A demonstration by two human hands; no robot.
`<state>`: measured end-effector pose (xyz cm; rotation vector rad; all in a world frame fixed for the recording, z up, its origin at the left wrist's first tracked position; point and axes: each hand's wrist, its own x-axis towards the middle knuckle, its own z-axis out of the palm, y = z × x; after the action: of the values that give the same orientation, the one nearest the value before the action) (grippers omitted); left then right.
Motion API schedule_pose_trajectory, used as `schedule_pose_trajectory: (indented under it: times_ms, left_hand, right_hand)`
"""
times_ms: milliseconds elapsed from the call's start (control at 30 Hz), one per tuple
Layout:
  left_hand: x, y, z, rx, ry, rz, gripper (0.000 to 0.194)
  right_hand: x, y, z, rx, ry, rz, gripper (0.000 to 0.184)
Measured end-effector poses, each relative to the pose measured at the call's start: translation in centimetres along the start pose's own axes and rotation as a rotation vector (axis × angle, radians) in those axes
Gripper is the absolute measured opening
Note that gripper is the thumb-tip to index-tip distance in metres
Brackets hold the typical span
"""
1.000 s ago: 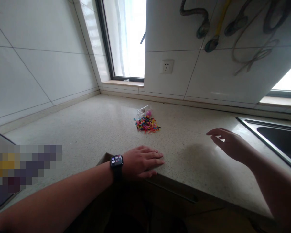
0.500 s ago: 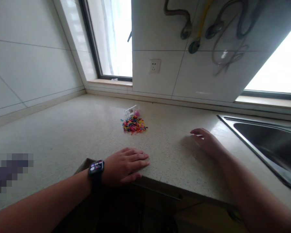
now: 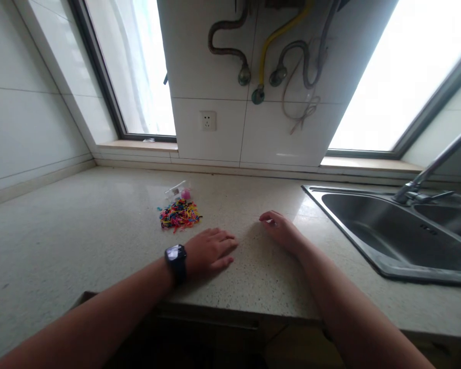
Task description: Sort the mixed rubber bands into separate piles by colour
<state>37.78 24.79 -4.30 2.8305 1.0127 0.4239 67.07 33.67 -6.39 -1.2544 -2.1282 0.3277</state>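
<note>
My left hand (image 3: 211, 251), a dark watch (image 3: 175, 254) on its wrist, rests palm down on the speckled counter (image 3: 111, 225) with its fingers stretched out and nothing in it. Just beyond it, to the left, lies a loose heap of small multicoloured bands (image 3: 180, 215), which look like elastic hair ties. Behind the heap is a clear plastic bag or container (image 3: 175, 189) with a pink piece (image 3: 185, 194) at its right end. Across a short gap, my right hand (image 3: 282, 230) lies on the counter, fingers loosely curved and thumb apart, holding nothing I can see.
To the right, a steel sink (image 3: 343, 241) with a chrome faucet (image 3: 426, 174) is set into the counter. A wall socket (image 3: 208, 121) and several pipes, one a yellow hose (image 3: 271, 41), are on the tiled back wall. The counter's front edge (image 3: 230, 310) runs below my hands.
The view has turned to the right, bringing the faucet into sight. My left hand has slid forward from the counter's edge, and the two hands are closer together. The heap looks unchanged.
</note>
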Motion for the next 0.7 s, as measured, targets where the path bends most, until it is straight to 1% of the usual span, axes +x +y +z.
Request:
schedule_pose_trajectory:
  times_ms: [67,133,267,333,433,567,700]
  left_hand:
    - [1.8,-0.7,1.0,-0.016,0.015,0.006,0.051]
    - [2.4,-1.3,1.6,-0.032,0.029,0.008,0.052]
    - [1.7,-1.7,1.7,-0.039,-0.005,0.018,0.055]
    - [1.4,-1.6,1.7,-0.03,-0.03,0.007,0.056]
    - [1.2,-1.4,1.7,-0.008,-0.04,-0.005,0.058]
    - [0.9,-1.3,1.8,0.002,-0.041,0.0,0.061]
    - [-0.6,-1.1,1.5,0.015,-0.085,0.026,0.064]
  right_hand:
    - [0.0,0.0,0.0,-0.001,-0.003,0.02,0.021]
    - [0.0,0.0,0.0,-0.01,-0.012,0.022,0.022]
    - [-0.5,-0.8,0.1,-0.132,-0.074,-0.042,0.031]
    - [-1.0,-1.6,0.1,-0.235,-0.15,-0.066,0.04]
    - [-2.0,-3.0,0.1,-0.326,-0.256,-0.123,0.048]
    - [-3.3,-4.0,0.4,-0.389,-0.313,-0.099,0.056]
    - [-4.1,-4.3,0.7,-0.402,-0.329,-0.07,0.059]
